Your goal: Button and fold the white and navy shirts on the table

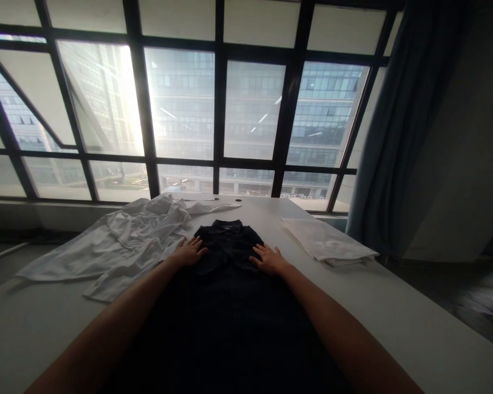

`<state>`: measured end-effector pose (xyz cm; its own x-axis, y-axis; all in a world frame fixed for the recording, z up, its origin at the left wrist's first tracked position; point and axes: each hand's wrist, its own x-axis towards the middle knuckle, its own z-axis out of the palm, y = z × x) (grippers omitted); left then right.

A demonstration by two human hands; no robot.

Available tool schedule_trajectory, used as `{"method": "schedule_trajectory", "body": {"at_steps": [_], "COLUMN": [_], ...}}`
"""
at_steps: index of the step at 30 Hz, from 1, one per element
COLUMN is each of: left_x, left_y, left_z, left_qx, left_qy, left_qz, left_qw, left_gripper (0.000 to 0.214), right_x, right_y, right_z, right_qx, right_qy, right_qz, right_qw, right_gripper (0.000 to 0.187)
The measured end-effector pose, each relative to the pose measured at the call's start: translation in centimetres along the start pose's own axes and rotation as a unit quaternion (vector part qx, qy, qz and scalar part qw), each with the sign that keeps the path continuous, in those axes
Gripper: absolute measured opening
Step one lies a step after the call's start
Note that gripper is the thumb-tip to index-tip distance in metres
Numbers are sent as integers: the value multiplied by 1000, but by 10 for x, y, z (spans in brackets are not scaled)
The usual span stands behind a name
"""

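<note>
A dark collared shirt [225,257] lies spread on the white table, its collar pointing to the far end. On its left side, below the shoulder, my left hand [190,251] lies flat with the fingers spread. My right hand [268,259] rests in the same way on the right side of the shirt, fingers apart. Neither hand grips the cloth. The lower part of the shirt runs toward me and is too dark to make out in detail.
Crumpled white garments [119,235] cover the left of the white table [398,312]. A folded white cloth [328,241] lies at the right edge. Behind the table stand framed windows [254,109], and a blue curtain [398,137] hangs at the right.
</note>
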<state>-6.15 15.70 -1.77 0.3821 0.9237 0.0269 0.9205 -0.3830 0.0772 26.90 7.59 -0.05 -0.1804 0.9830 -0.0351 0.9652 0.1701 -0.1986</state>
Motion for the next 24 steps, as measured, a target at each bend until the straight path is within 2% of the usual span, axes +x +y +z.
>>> {"method": "schedule_trajectory", "body": {"at_steps": [3,5,8,11,14,20,24], "left_x": [-2,-5,-11,-15,-18,-12,1], "left_y": [0,7,25,35,30,13,12], "left_z": [-7,-11,-12,-8,-3,-10,-20], "left_qx": [19,25,14,-5,-23,-40,-6], "left_qy": [10,32,49,7,-29,-35,29], "left_qz": [-16,-5,53,75,40,15,1], "left_qw": [1000,999,997,997,999,998,1000], "left_gripper": [63,60,60,65,72,78,72], "right_x": [1,0,-2,-3,-3,2,15], "right_y": [8,4,-12,-25,-20,11,6], "right_z": [-4,-7,-10,-10,-10,-13,-20], "right_qx": [-7,-17,-24,-32,-40,-36,-34], "right_qy": [3,9,15,-3,-21,-24,-25], "right_qz": [43,45,-11,-50,-15,36,40], "right_qw": [999,999,1000,998,999,998,998], "right_gripper": [68,68,71,76,80,83,89]}}
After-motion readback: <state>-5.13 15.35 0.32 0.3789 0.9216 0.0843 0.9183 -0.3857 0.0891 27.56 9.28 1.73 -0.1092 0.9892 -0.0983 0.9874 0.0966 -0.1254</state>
